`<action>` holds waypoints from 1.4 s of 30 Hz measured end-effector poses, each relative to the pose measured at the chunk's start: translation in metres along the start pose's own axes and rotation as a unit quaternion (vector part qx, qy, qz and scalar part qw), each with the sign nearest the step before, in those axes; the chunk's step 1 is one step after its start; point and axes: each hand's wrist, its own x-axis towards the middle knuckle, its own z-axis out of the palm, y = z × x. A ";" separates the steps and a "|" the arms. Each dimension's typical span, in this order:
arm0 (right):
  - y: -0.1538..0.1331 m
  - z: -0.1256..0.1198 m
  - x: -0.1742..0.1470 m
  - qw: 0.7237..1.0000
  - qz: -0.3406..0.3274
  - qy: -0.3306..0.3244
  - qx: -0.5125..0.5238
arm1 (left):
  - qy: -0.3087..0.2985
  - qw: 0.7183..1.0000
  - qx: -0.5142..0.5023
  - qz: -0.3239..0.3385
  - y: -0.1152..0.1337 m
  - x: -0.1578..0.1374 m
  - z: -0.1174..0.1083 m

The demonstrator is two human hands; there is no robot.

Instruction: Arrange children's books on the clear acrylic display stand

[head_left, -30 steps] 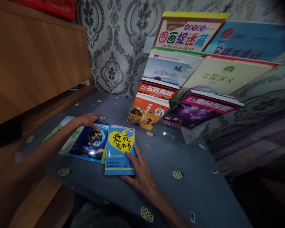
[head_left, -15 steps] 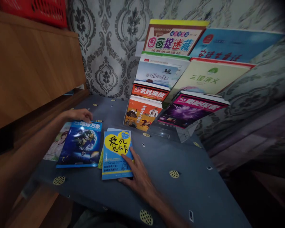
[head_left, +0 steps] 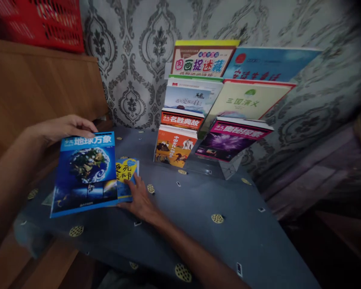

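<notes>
My left hand [head_left: 74, 126] is closed on the top edge of a dark blue book [head_left: 86, 172] with the Earth on its cover. That book looks raised and overlaps a smaller blue book [head_left: 126, 192] with a yellow heart. My right hand [head_left: 140, 198] grips the smaller book's right side, fingers over the cover; its thumb is near the lower corner. The left part of the smaller book is hidden by the Earth book. A pale corner of another book [head_left: 47, 200] peeks out at the lower left.
A clear stand [head_left: 228, 170] holds several books in tiers, among them an orange one [head_left: 176, 146] and a purple one [head_left: 233, 138]. Left of the patterned grey tablecloth [head_left: 174, 228] rises a wooden cabinet [head_left: 42, 84], topped by a red basket [head_left: 57, 24].
My left hand has lifted the Earth book toward me and the left. My right hand has slid the smaller book left, partly beneath it. The view has shifted slightly.
</notes>
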 end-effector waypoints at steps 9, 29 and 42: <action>0.004 -0.051 -0.020 0.862 0.085 0.049 0.498 | -0.135 0.985 -0.036 0.105 0.025 0.055 0.108; 0.022 -0.083 -0.086 0.991 0.011 0.085 -0.107 | 0.106 0.949 0.154 0.254 -0.017 -0.003 0.279; 0.047 -0.076 -0.045 0.978 -0.014 0.005 -0.210 | 0.116 0.956 0.131 0.235 -0.025 -0.014 0.293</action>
